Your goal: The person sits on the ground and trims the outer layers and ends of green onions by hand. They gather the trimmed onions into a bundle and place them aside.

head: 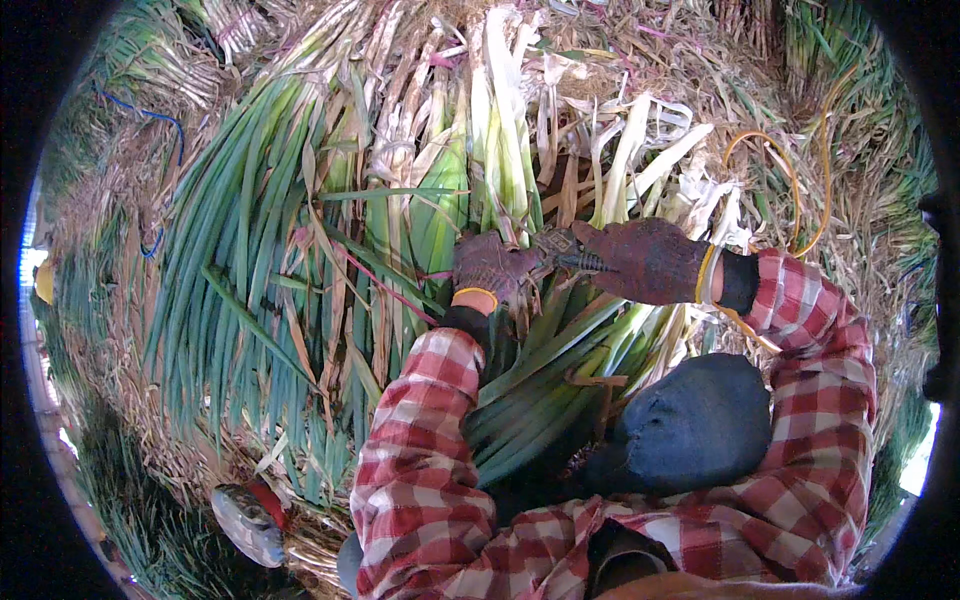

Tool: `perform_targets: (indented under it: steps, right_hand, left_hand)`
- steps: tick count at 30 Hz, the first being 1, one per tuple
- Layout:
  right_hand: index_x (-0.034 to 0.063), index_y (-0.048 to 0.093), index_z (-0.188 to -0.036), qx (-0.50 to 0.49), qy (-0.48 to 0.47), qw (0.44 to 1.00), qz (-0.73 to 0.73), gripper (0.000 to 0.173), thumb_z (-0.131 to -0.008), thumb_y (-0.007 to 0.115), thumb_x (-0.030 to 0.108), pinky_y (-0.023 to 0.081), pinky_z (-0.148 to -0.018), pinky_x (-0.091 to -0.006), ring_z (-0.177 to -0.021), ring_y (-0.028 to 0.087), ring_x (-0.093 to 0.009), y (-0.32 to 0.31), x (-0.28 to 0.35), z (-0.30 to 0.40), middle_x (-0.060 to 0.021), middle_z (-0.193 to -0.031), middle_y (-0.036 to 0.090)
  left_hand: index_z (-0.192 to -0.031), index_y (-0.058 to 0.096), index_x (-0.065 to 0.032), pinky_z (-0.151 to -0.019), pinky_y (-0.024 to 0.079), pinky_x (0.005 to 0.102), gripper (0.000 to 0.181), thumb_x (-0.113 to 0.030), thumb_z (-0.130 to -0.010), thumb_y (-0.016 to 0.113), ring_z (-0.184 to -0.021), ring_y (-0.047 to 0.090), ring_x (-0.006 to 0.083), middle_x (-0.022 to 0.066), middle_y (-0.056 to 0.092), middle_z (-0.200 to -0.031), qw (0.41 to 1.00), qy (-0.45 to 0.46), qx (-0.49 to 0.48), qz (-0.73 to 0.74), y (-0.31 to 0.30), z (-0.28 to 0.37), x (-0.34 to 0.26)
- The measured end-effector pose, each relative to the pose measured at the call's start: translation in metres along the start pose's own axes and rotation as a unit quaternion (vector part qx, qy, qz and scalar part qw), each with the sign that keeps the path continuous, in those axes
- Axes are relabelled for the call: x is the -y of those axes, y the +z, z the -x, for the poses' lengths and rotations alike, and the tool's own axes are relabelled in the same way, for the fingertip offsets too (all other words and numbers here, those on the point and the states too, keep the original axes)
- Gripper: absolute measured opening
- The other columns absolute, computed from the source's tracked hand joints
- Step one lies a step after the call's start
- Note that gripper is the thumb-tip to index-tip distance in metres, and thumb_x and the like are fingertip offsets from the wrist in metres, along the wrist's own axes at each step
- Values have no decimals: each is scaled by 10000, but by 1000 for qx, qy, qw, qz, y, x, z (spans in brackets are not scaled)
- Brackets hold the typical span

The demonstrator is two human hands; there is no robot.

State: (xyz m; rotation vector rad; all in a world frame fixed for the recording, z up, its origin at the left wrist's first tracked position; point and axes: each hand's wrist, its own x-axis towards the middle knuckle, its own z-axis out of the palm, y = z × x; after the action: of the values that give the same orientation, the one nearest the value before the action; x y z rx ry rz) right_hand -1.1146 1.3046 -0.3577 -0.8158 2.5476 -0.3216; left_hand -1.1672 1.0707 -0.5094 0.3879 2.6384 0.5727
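My left hand (495,266), in a dark work glove with a yellow cuff, is closed around a few green onions (504,142). Their pale, white ends point away from me. My right hand (649,259), gloved alike, grips a dark handheld tool (566,246) with a ridged part, close beside the left hand. Its exact kind is partly hidden by the glove. To the left spreads a thick layer of green onions (247,202) with long green leaves, some stalks still in dry brown skins. More green onions (555,390) lie between my arms, leaves towards me.
A yellow-orange hose (829,150) loops at the right and passes under my right wrist. Dry husks (112,300) litter the ground. Bundled onions (187,67) lie at the upper left, near a blue cord (161,118). My knee (697,424) and a shoe (247,525) are close by.
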Motion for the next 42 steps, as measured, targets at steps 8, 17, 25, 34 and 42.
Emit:
perform_targets:
  steps: [8,17,25,34,42]
  right_hand:
    - [29,378,-1438,84,94,992,7,643,-900,651,250,542,-715,-497,-803,666,-419,-26,6,-23,-211,-875,653]
    - [-32,515,-1133,-210,90,965,127,395,-922,578,295,537,-640,-527,-737,679,-424,-33,-80,-107,-203,-797,681]
    - [41,363,-1463,-106,-7,993,58,664,-921,621,323,555,-686,-483,-786,682,-386,-40,-2,-24,-188,-903,668]
    - [44,482,-1179,16,59,997,51,397,-886,639,262,529,-667,-541,-756,658,-432,-56,63,-32,-201,-786,635]
    - [-1,449,-1318,-56,139,982,113,510,-925,603,286,512,-764,-528,-871,657,-438,-70,12,-133,-249,-904,659]
  left_hand:
    - [-910,721,23,-928,501,459,693,-660,-832,633,-885,678,401,218,711,-870,985,-75,-53,149,-10,17,-6]
    - [-1023,694,-5,-785,500,481,565,-551,-950,571,-871,654,428,252,691,-905,907,-24,-139,397,-4,17,13]
    - [-793,617,-7,-743,503,497,469,-462,-842,720,-816,636,441,234,664,-822,967,-48,-178,175,-52,39,21]
    - [-775,592,-42,-690,505,478,425,-410,-771,806,-755,645,401,186,648,-756,956,-39,-201,209,-41,28,38]
    - [-821,586,-36,-703,499,461,420,-374,-744,823,-737,633,373,162,638,-754,938,-23,-205,280,-27,23,60]
